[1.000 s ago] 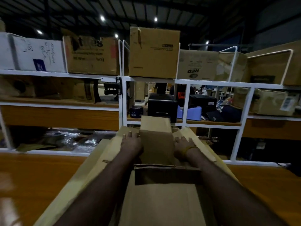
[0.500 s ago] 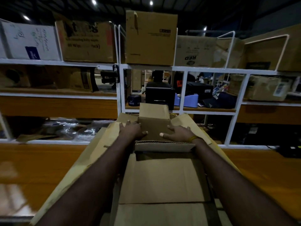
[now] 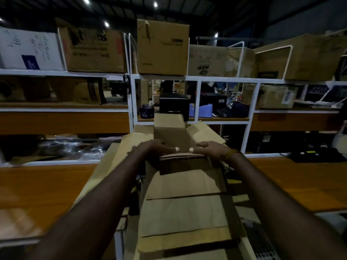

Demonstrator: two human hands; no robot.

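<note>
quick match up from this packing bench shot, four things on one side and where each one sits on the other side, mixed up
Things:
1. brown carton
2. white box
3. dark cap
4. black mug

Places:
a. top shelf, far left
b. middle shelf, left of the black machine
c. under the left hand and right hand
d. middle shelf, right of the blue dispenser

Pairs: 1-c, 2-a, 3-d, 4-b

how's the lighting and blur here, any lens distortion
Head view: dim, lit by small ceiling spots; the wide lens bows the white shelf frame; the wooden bench blurs at lower left; left hand and right hand on the cardboard box are sharper, thumbnails glaring white.
</note>
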